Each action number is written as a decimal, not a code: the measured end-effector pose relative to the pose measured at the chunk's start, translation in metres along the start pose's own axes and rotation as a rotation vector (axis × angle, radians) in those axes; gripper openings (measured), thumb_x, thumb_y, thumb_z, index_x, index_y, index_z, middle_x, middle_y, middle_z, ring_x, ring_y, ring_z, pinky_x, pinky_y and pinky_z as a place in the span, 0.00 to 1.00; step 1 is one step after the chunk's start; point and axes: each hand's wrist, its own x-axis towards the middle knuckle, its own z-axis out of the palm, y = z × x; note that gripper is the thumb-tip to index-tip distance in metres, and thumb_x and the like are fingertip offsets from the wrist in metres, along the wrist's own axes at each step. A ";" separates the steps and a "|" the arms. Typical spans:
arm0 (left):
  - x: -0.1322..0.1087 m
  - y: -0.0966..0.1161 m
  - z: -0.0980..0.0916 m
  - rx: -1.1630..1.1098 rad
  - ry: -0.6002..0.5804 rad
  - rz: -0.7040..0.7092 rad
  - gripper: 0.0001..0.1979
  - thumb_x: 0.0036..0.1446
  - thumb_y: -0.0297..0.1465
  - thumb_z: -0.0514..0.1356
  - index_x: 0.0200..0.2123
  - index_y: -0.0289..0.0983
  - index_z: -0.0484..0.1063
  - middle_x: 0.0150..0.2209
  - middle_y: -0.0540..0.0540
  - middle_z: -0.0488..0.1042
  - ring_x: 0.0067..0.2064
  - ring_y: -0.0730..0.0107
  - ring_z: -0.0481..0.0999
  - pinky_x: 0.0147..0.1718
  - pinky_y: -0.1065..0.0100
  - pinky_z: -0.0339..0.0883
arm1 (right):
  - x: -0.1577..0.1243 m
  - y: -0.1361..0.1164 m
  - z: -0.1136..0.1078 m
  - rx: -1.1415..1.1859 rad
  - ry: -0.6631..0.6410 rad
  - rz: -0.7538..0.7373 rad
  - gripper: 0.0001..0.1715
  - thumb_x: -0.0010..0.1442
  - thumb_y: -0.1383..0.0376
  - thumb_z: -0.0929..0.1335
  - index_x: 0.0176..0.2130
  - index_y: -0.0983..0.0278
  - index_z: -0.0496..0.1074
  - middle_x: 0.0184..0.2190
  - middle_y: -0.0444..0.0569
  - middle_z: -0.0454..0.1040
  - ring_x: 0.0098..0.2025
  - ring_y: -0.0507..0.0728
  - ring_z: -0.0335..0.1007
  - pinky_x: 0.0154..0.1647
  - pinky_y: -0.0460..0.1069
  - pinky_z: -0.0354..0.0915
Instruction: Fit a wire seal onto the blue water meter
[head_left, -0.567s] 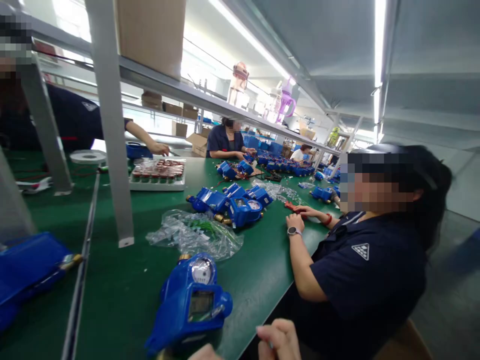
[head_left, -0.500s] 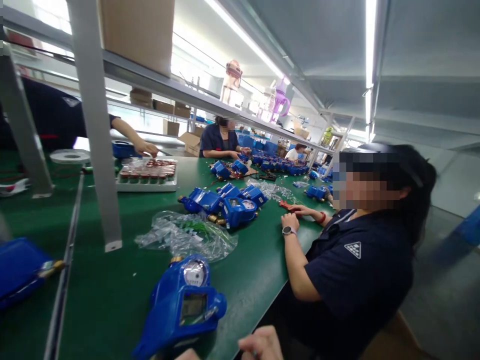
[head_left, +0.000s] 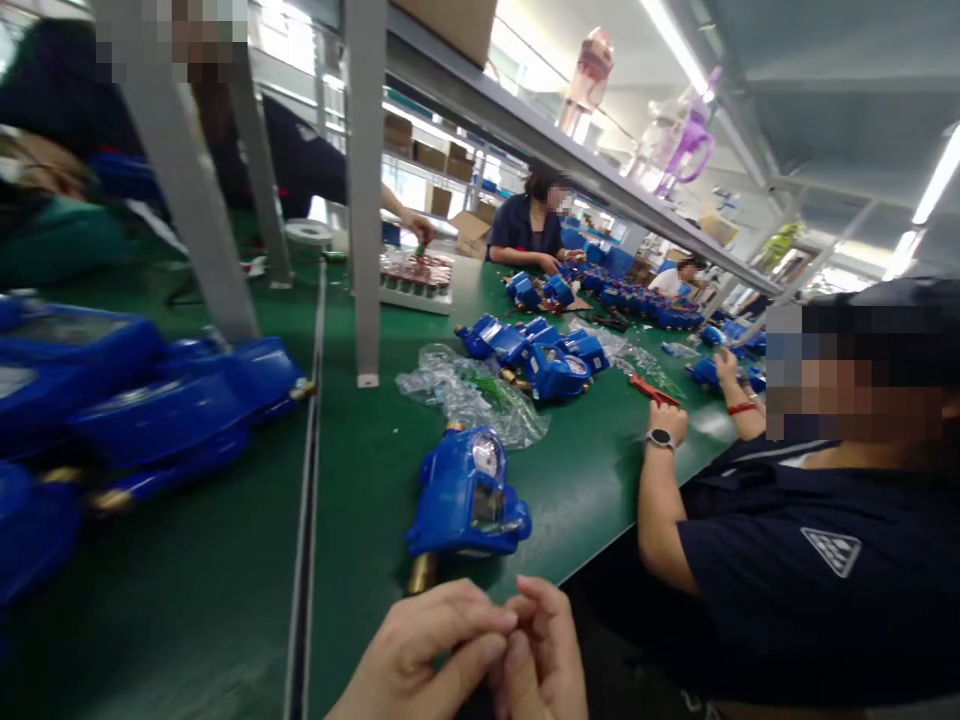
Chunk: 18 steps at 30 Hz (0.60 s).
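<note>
My left hand [head_left: 431, 645] and my right hand [head_left: 546, 650] meet fingertip to fingertip at the bottom centre, above the table's near edge. The fingers of both are closed in a pinch; whatever lies between them, if anything, is too small or hidden to make out. Just beyond them a blue water meter [head_left: 457, 505] lies on the green table [head_left: 367, 470]. It has a round dial, a small window and a brass end pointing toward my hands. Behind it is a clear plastic bag [head_left: 517, 425] with thin green pieces inside.
More blue meters [head_left: 172, 400] lie left of a dark rail [head_left: 304, 540], others [head_left: 559, 370] beyond the bag. Shelf posts [head_left: 365, 200] stand on the table. A co-worker [head_left: 795, 540] sits close at right, hand near a red tool [head_left: 652, 390]. Another person's hand [head_left: 420, 228] is over a tray [head_left: 435, 302].
The view has swung left, so things sit farther right. My hands have risen into view and come together. The right-hand co-worker's far hand has moved away from the red tool toward the meters.
</note>
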 end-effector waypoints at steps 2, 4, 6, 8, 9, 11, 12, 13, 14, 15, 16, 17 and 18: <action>-0.003 0.002 -0.006 -0.040 0.081 -0.077 0.07 0.56 0.33 0.59 0.34 0.44 0.78 0.28 0.49 0.75 0.30 0.69 0.75 0.33 0.71 0.69 | 0.006 -0.007 -0.003 -0.084 -0.013 -0.056 0.11 0.61 0.58 0.63 0.43 0.59 0.68 0.27 0.43 0.68 0.28 0.51 0.68 0.28 0.44 0.66; -0.008 -0.003 -0.013 -0.080 0.200 -0.179 0.06 0.55 0.34 0.60 0.32 0.41 0.78 0.28 0.49 0.74 0.31 0.68 0.74 0.34 0.70 0.68 | 0.017 -0.013 -0.008 -0.234 -0.023 -0.176 0.06 0.60 0.61 0.65 0.37 0.59 0.72 0.26 0.42 0.67 0.28 0.50 0.67 0.28 0.43 0.65; -0.012 -0.012 -0.021 -0.170 0.341 -0.280 0.09 0.55 0.36 0.60 0.34 0.38 0.76 0.27 0.48 0.73 0.30 0.69 0.72 0.32 0.71 0.67 | 0.031 -0.021 -0.011 -0.396 -0.042 -0.316 0.06 0.60 0.62 0.66 0.35 0.59 0.73 0.28 0.43 0.67 0.29 0.50 0.67 0.30 0.44 0.64; -0.012 -0.023 -0.029 -0.244 0.503 -0.353 0.12 0.56 0.38 0.59 0.37 0.36 0.75 0.27 0.49 0.72 0.28 0.72 0.69 0.28 0.73 0.66 | 0.044 -0.028 -0.009 -0.523 -0.061 -0.425 0.06 0.60 0.63 0.66 0.36 0.60 0.74 0.28 0.44 0.66 0.29 0.50 0.67 0.31 0.44 0.65; -0.012 -0.028 -0.033 -0.255 0.565 -0.380 0.13 0.56 0.39 0.59 0.38 0.36 0.74 0.27 0.49 0.72 0.27 0.73 0.68 0.27 0.74 0.65 | 0.050 -0.032 -0.007 -0.563 -0.074 -0.466 0.06 0.60 0.63 0.66 0.36 0.61 0.73 0.28 0.44 0.66 0.29 0.50 0.66 0.32 0.44 0.65; -0.009 -0.037 -0.040 -0.226 0.607 -0.433 0.15 0.56 0.41 0.58 0.39 0.35 0.73 0.28 0.49 0.72 0.28 0.73 0.68 0.27 0.74 0.65 | 0.059 -0.038 0.001 -0.617 -0.098 -0.507 0.07 0.61 0.64 0.65 0.36 0.62 0.73 0.29 0.45 0.66 0.30 0.50 0.66 0.33 0.44 0.64; -0.008 -0.041 -0.043 -0.198 0.589 -0.458 0.16 0.56 0.41 0.57 0.40 0.35 0.72 0.29 0.49 0.72 0.28 0.72 0.69 0.28 0.73 0.65 | 0.062 -0.040 0.005 -0.639 -0.110 -0.512 0.07 0.61 0.64 0.65 0.36 0.62 0.72 0.29 0.45 0.65 0.31 0.50 0.65 0.33 0.45 0.64; -0.008 -0.044 -0.045 -0.173 0.553 -0.479 0.17 0.57 0.42 0.56 0.41 0.35 0.72 0.31 0.48 0.73 0.29 0.71 0.69 0.28 0.72 0.65 | 0.065 -0.041 0.009 -0.661 -0.134 -0.518 0.08 0.62 0.63 0.64 0.35 0.63 0.72 0.29 0.46 0.65 0.31 0.50 0.65 0.33 0.45 0.64; -0.007 -0.047 -0.046 -0.151 0.514 -0.492 0.17 0.58 0.42 0.55 0.41 0.35 0.72 0.32 0.47 0.73 0.31 0.69 0.70 0.29 0.71 0.66 | 0.067 -0.042 0.012 -0.687 -0.161 -0.515 0.08 0.62 0.63 0.64 0.35 0.63 0.72 0.29 0.46 0.65 0.31 0.51 0.64 0.33 0.46 0.63; -0.008 -0.049 -0.047 -0.128 0.476 -0.495 0.17 0.59 0.42 0.53 0.42 0.36 0.72 0.34 0.46 0.73 0.32 0.68 0.71 0.30 0.70 0.66 | 0.069 -0.043 0.015 -0.714 -0.191 -0.508 0.08 0.62 0.63 0.64 0.35 0.63 0.71 0.29 0.46 0.65 0.31 0.51 0.63 0.33 0.46 0.63; -0.008 -0.051 -0.047 -0.104 0.440 -0.487 0.17 0.59 0.41 0.52 0.42 0.37 0.72 0.36 0.46 0.73 0.34 0.67 0.71 0.31 0.70 0.67 | 0.070 -0.043 0.018 -0.740 -0.224 -0.503 0.09 0.62 0.63 0.64 0.34 0.63 0.71 0.28 0.46 0.65 0.31 0.52 0.63 0.34 0.47 0.62; -0.009 -0.052 -0.047 -0.080 0.409 -0.471 0.16 0.60 0.41 0.51 0.42 0.38 0.72 0.38 0.46 0.73 0.35 0.66 0.72 0.32 0.69 0.67 | 0.072 -0.044 0.020 -0.761 -0.253 -0.502 0.09 0.63 0.63 0.63 0.34 0.63 0.71 0.28 0.46 0.66 0.31 0.52 0.63 0.34 0.48 0.62; -0.010 -0.053 -0.047 -0.058 0.383 -0.451 0.16 0.60 0.40 0.51 0.41 0.38 0.72 0.38 0.46 0.73 0.37 0.65 0.72 0.33 0.69 0.67 | 0.073 -0.044 0.021 -0.778 -0.277 -0.503 0.09 0.63 0.63 0.63 0.34 0.63 0.71 0.28 0.46 0.66 0.31 0.52 0.63 0.34 0.48 0.62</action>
